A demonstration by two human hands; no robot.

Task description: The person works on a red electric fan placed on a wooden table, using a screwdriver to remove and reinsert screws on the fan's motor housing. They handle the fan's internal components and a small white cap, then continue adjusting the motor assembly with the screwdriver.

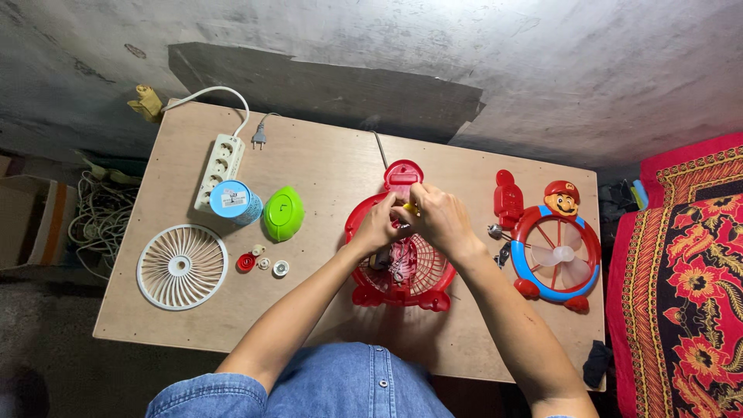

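My left hand (377, 224) gripping red fan housing (400, 259) at board's (325, 162) middle nr front edge, right hand (439, 217) pinched on small yellow tool (410, 208) over it, white grille (182, 266) by left edge, character fan (556, 251) by right edge.

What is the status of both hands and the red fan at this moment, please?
Left hand and right hand together on the red fan housing. Right pinches a small yellow tool, tip hidden. White grille and small parts lie apart, left.
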